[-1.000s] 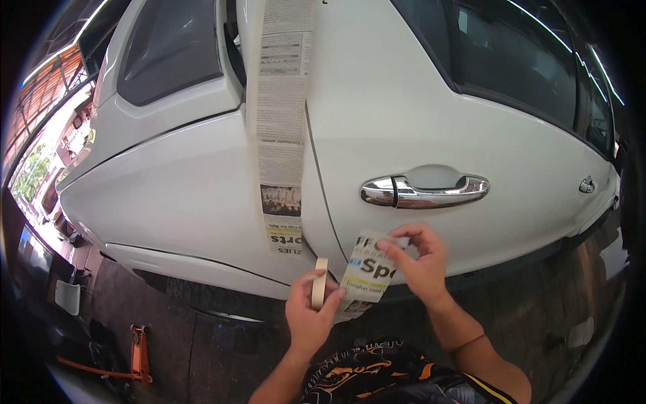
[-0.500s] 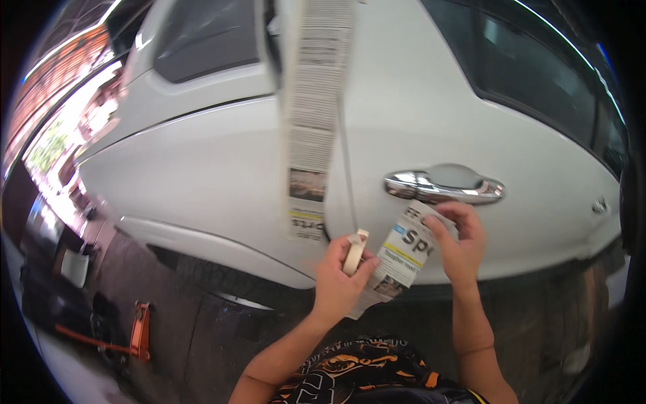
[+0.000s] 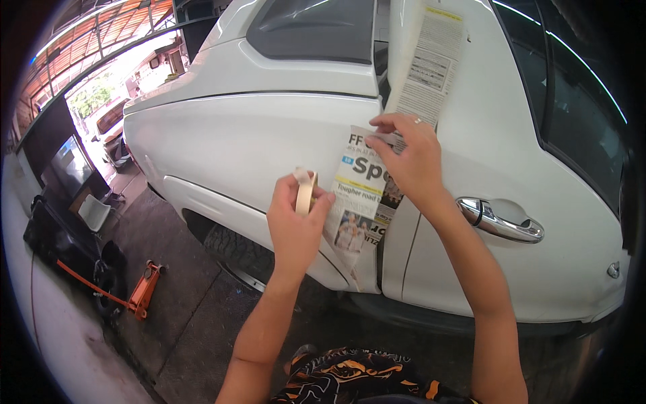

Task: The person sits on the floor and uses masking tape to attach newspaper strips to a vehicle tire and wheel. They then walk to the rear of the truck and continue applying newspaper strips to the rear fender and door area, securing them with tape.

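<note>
My left hand [image 3: 291, 225] is closed around a roll of masking tape [image 3: 305, 193], and a loose tape end sticks up from it. A small piece of newspaper [image 3: 350, 192] hangs from my right hand [image 3: 414, 156], whose thumb and fingers pinch its upper edge. The paper's left edge lies close to my left fingertips; whether they touch it I cannot tell. Behind my right hand, a long newspaper strip [image 3: 431, 64] runs up the white vehicle [image 3: 269, 141] along the gap by the door. The held piece covers the strip's lower end.
A chrome door handle [image 3: 501, 221] is right of my right forearm. Below the body panel shows a dark tyre [image 3: 235, 246]. On the floor at left stands an orange floor jack [image 3: 145, 289], near a black car part [image 3: 64, 236] and a pale chair [image 3: 94, 212].
Both hands have risen along the vehicle, carrying the tape and the newspaper piece from near the door handle to the strip left of it. The view has shifted left.
</note>
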Tool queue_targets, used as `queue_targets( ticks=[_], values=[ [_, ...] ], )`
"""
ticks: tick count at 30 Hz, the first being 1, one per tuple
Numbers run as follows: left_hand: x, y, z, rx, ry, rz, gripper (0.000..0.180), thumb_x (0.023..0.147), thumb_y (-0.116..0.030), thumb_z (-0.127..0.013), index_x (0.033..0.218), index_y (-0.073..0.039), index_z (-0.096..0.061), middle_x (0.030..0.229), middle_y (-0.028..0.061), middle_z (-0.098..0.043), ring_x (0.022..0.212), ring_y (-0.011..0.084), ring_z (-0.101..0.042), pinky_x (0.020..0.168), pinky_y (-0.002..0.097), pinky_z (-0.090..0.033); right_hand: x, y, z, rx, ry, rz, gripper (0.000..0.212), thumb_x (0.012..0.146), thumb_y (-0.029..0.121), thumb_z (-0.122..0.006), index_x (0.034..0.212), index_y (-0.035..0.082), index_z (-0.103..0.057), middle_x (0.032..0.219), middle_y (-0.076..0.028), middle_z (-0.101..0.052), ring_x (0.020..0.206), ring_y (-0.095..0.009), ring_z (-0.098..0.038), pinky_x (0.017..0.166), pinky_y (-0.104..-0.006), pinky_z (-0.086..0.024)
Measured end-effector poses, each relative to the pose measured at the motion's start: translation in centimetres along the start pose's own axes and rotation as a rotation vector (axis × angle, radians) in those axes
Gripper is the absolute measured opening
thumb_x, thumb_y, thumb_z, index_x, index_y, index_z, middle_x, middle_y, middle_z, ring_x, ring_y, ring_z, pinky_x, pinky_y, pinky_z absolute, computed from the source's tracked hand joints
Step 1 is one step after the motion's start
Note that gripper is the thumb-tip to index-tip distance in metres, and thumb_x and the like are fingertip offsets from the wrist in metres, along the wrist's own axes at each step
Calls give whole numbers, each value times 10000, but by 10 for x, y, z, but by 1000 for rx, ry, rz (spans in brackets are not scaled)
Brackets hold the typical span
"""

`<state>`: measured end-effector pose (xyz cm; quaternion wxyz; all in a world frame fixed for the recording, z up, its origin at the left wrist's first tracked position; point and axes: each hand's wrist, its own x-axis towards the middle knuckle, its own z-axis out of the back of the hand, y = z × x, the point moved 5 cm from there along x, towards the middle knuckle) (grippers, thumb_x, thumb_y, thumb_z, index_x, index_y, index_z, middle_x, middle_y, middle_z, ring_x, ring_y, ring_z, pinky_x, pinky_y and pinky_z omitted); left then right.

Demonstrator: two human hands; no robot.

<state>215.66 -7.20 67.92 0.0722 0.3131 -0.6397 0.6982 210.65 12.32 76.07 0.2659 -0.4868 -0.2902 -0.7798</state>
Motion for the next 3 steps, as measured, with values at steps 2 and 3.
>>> queue_targets(
  ticks=[2,3],
  values=[
    [20,2,6,-39,-4,-6,385,850,-26,-749,1191,19,-577,917,65,-691,818,109,-649,751,262,-520,10,2,-16,-53,15,-22,233,789,153,-790,1007,106,-724,927,-22,-721,951,-218,-636,923,-373,-422],
    [28,4,8,51,26,-9,404,856,-48,-747,1210,17,-564,926,84,-702,835,125,-661,769,272,-527,13,1,-24,-85,15,-16,218,801,162,-782,1008,118,-727,933,-19,-722,966,-221,-636,934,-372,-413]
  ],
)
